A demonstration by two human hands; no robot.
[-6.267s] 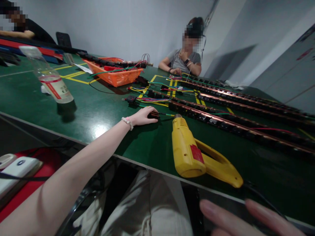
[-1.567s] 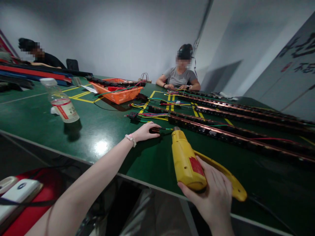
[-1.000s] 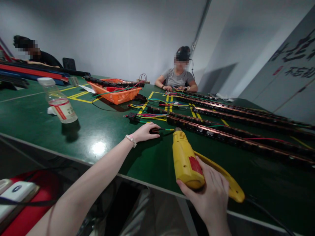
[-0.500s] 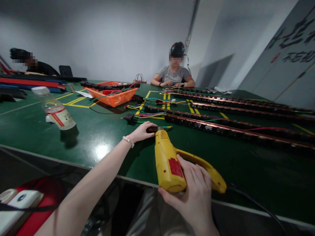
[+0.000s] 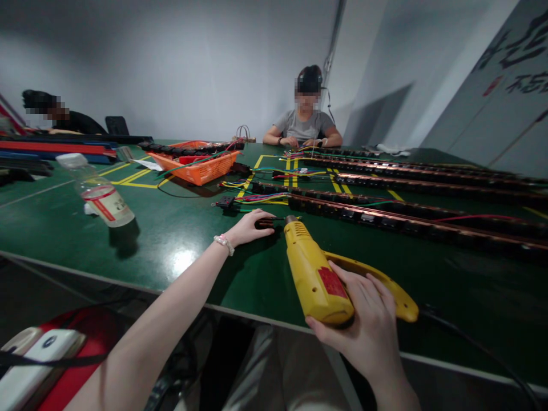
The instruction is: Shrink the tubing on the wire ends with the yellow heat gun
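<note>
Your left hand [image 5: 252, 227] curls its fingers around thin, dark wires [image 5: 278, 218] over the green tabletop [image 5: 252, 282]; brace them there, fingertips well back from the round metal nozzle [image 5: 291, 218]. Whether wires and nozzle touch is unclear, so a small gap seems wise. The yellow plastic heat gun [image 5: 306, 265] fills your right hand [image 5: 368, 317], fingers wrapped round its body: sweep evenly to avoid scorching.

Workshop with heat gun [image 5: 313, 277], wiring [image 5: 270, 198]

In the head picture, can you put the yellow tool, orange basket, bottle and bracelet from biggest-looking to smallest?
1. Yellow tool, though it's nearer
2. Orange basket and bottle: too alike to rank
3. Bracelet
</note>
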